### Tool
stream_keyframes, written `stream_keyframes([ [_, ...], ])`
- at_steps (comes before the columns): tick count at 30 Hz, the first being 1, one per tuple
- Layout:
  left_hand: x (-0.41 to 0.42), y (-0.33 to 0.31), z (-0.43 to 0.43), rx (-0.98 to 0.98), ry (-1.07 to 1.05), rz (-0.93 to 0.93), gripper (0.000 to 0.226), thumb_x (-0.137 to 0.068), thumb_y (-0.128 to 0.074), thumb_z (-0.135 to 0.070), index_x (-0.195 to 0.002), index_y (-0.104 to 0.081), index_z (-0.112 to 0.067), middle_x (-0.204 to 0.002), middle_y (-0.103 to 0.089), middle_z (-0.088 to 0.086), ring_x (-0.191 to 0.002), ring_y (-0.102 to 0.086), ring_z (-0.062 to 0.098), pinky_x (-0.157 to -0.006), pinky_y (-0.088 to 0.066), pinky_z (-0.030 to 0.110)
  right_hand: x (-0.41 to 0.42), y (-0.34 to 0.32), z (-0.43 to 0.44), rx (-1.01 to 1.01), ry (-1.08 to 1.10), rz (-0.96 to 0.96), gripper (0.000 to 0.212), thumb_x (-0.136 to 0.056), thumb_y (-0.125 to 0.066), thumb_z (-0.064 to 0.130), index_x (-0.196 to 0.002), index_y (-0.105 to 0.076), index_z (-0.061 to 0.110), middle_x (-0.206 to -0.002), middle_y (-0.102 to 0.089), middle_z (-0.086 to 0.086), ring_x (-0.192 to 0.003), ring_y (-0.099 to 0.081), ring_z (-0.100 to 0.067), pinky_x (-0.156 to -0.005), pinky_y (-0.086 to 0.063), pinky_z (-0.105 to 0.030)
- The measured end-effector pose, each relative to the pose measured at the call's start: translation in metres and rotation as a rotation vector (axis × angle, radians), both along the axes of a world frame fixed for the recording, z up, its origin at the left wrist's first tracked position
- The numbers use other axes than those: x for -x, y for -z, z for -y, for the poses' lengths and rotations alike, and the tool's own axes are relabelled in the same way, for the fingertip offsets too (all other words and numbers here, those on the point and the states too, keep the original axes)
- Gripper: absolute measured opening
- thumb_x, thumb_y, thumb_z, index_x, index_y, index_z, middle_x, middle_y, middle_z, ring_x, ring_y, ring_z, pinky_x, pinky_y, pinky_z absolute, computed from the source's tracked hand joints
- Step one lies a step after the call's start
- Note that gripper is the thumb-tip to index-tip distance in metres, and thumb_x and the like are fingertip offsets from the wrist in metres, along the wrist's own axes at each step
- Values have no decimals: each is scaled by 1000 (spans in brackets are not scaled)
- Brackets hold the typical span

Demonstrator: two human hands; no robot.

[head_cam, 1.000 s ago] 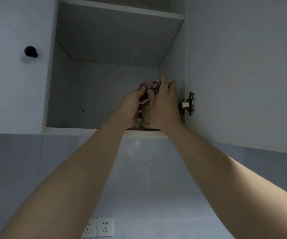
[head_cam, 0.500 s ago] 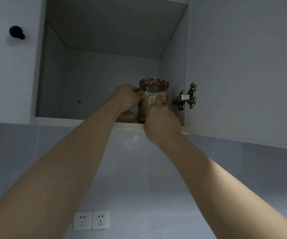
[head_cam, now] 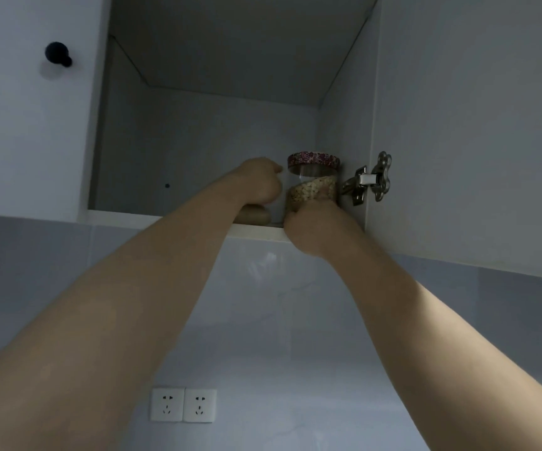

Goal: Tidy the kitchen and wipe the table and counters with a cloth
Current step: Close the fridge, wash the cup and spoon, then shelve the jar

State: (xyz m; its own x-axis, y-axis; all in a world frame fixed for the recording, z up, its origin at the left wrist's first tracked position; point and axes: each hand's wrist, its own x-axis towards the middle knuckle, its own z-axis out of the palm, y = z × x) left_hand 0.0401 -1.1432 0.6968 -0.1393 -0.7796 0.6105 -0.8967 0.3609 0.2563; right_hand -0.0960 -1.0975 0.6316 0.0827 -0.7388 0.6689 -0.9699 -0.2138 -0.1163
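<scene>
In the open wall cupboard [head_cam: 198,141], a clear jar [head_cam: 311,187] with a red patterned lid [head_cam: 313,158], part-filled with pale kernels, stands on the shelf [head_cam: 133,219] between the hands, right hand [head_cam: 315,226] gripping its base, left hand [head_cam: 259,183] curled just beside it, its hold unclear.

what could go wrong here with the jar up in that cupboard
The glass jar is near the shelf's front edge, and the right hand grips it low down. If it is let go before it sits fully on the shelf, it might tip out and break. The left hand is right by a tan rounded object and might knock it off when pulling back.
</scene>
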Motion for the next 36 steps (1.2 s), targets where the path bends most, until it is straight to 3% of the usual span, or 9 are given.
stream_keyframes([
  [3, -30, -3, -14, 131, -245, -157, 41, -97, -47, -15, -134, -54, 2, -143, -50, 20, -131, -49, 34, -105, -41, 34, -7, 5, -3, 244, -107, 84, 19, -94, -50, 25, -83, -58, 11, -87, -60, -7, -82, -60, -28, -63, -41, -27],
  [6, -65, -2, -29, -18, -440, -110, 40, -101, -43, -17, -131, -54, 6, -138, -54, 22, -122, -55, 36, -102, -44, 39, -26, -11, -7, 114, -238, 195, 36, -98, -46, 33, -79, -64, 8, -72, -61, -5, -71, -58, -22, -53, -36, -24],
  [9, -80, 7, -30, -251, -346, -189, 46, -105, -42, -36, -131, -54, 0, -125, -61, 18, -103, -61, 31, -95, -49, 37, -47, -32, -11, -136, -311, 309, 48, -104, -37, 43, -94, -66, 5, -94, -67, -8, -90, -62, -24, -62, -38, -23],
  [12, -75, 11, -26, -287, -169, -343, 36, -101, -50, -42, -90, -60, -10, -105, -61, 11, -93, -58, 25, -89, -47, 34, -63, -40, -1, -234, -281, 305, 45, -103, -45, 35, -127, -57, 0, -127, -59, -10, -110, -57, -25, -77, -43, -27],
  [16, -80, 13, -24, -363, -43, -678, 18, -94, -62, -25, -89, -62, -8, -85, -59, 12, -75, -57, 24, -69, -48, 33, -65, -36, 13, -169, -463, 505, 47, -92, -65, 18, -137, -55, 10, -131, -59, -9, -116, -58, -22, -97, -51, -34],
  [21, -74, 6, -10, -297, 157, -899, 14, -93, -57, -3, -104, -64, -8, -104, -63, 13, -83, -60, 23, -70, -54, 35, -61, -28, 21, 70, -681, 600, 56, -88, -62, 1, -141, -54, 17, -135, -60, -4, -119, -58, -16, -104, -49, -33],
  [24, -56, 2, -5, -300, 236, -868, 24, -98, -48, -2, -115, -64, -7, -104, -64, 13, -81, -60, 23, -79, -54, 40, -60, -26, 19, 135, -667, 475, 52, -90, -58, -1, -137, -58, 22, -136, -59, 2, -121, -54, -14, -97, -45, -18],
  [30, -30, 5, 10, -319, 219, -746, 32, -101, -46, -4, -131, -56, -4, -122, -59, 17, -101, -58, 29, -79, -53, 41, -58, -24, 18, 93, -643, 596, 44, -91, -50, -7, -123, -67, 17, -103, -63, 9, -94, -62, -6, -69, -44, -3],
  [36, -35, 12, 29, -343, 240, -849, 22, -93, -62, 0, -114, -66, 4, -114, -68, 20, -94, -70, 35, -85, -58, 50, -54, -22, 16, 249, -425, 712, 31, -88, -51, 2, -105, -74, 15, -107, -70, 0, -96, -62, -16, -77, -47, -22],
])
